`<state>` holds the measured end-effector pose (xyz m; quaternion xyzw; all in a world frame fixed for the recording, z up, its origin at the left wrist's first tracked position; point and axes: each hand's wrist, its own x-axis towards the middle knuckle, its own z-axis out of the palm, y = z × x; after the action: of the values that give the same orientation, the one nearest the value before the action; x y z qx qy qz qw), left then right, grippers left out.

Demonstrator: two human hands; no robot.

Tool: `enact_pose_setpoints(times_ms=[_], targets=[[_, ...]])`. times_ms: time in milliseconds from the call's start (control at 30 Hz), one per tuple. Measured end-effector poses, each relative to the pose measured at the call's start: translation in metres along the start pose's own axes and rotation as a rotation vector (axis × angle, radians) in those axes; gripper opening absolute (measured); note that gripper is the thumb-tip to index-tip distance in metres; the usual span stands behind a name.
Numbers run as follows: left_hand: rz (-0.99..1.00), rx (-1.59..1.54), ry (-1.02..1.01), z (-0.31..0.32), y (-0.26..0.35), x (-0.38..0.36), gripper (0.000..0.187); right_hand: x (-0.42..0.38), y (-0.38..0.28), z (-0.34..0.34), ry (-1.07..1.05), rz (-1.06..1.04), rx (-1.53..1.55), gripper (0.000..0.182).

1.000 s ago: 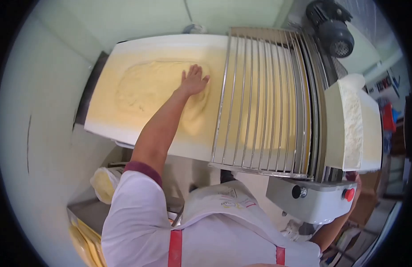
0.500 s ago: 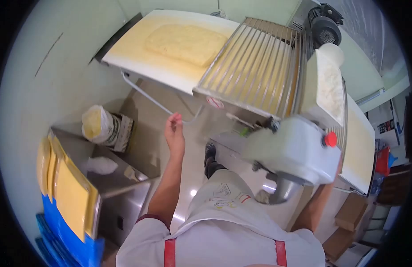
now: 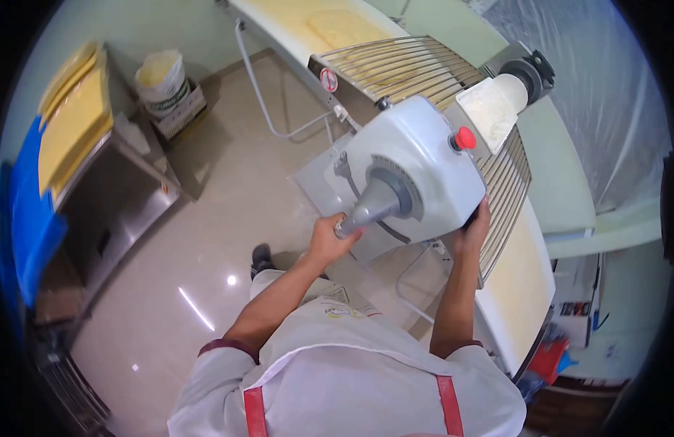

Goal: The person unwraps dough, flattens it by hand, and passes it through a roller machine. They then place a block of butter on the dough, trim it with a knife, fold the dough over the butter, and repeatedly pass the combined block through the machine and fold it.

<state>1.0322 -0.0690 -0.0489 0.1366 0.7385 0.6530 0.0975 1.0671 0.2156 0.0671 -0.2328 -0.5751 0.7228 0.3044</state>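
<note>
A dough sheeter with a light grey housing (image 3: 424,138) stands in front of me. My left hand (image 3: 331,240) is closed round the end of its grey adjusting lever (image 3: 373,204), which points toward me. My right hand (image 3: 473,227) rests against the lower right side of the housing; its fingertips are partly hidden behind the edge. A red stop button (image 3: 463,138) sits on top of the housing. Beyond it, a flattened sheet of yellowish dough (image 3: 344,28) lies on the floured conveyor belt (image 3: 282,29), on the far side of the metal bar guard (image 3: 410,64).
A flour-filled white tray (image 3: 490,109) sits atop the machine by a motor. A second bar guard (image 3: 503,197) covers the right-hand belt (image 3: 522,284). At left are a steel cabinet (image 3: 133,197), yellow slabs (image 3: 75,120), blue sheeting (image 3: 31,197) and a white bag (image 3: 162,80).
My left hand has come from open air beside the machine to the lever and closed on it. My view has turned right, toward the sheeter. The right hand stays at the housing's side.
</note>
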Motion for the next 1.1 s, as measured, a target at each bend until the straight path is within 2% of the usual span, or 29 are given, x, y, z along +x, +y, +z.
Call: enact_pose_setpoints(times_ms=[67, 167, 300, 400, 500, 600, 667, 733, 800, 867, 933, 1100], targets=[[-0.110, -0.166, 0.152, 0.024, 0.011, -0.014, 0.033, 0.003, -0.003, 0.000, -0.060, -0.022, -0.026, 0.042], [-0.171, -0.194, 0.236, 0.044, 0.008, -0.022, 0.037, 0.000, -0.005, -0.004, -0.070, -0.016, -0.041, 0.040], [-0.261, -0.230, 0.212, 0.041, 0.023, -0.026, 0.038, 0.010, -0.002, -0.015, -0.201, -0.039, -0.061, 0.039], [-0.142, -0.447, 0.141, 0.039, 0.008, -0.025, 0.047, 0.009, -0.004, -0.012, -0.236, -0.060, -0.048, 0.037], [-0.078, -0.417, 0.232, 0.039, 0.009, -0.025, 0.048, 0.006, -0.006, -0.011, -0.255, -0.071, -0.060, 0.034], [-0.179, -0.401, 0.175, 0.034, 0.030, -0.024, 0.046, 0.029, 0.021, -0.035, -0.226, -0.098, -0.221, 0.031], [-0.166, -0.379, 0.196, 0.038, 0.025, -0.023, 0.045, 0.017, 0.005, -0.029, -0.315, -0.127, -0.353, 0.032], [-0.197, -0.421, 0.270, 0.046, 0.036, -0.024, 0.043, -0.003, -0.012, -0.014, -0.264, -0.622, -0.463, 0.039], [-0.167, -0.414, 0.275, 0.045, 0.029, -0.022, 0.042, -0.016, -0.046, -0.001, -0.323, -1.037, -0.527, 0.044], [-0.142, -0.414, 0.265, 0.045, 0.029, -0.022, 0.042, -0.013, -0.054, 0.012, -0.711, -1.015, -0.567, 0.044], [-0.121, -0.421, 0.265, 0.046, 0.031, -0.022, 0.041, -0.020, -0.070, 0.031, -0.737, -1.062, -0.750, 0.046], [-0.095, -0.408, 0.260, 0.047, 0.031, -0.020, 0.043, -0.001, -0.074, 0.057, -0.872, -1.072, -0.831, 0.046]])
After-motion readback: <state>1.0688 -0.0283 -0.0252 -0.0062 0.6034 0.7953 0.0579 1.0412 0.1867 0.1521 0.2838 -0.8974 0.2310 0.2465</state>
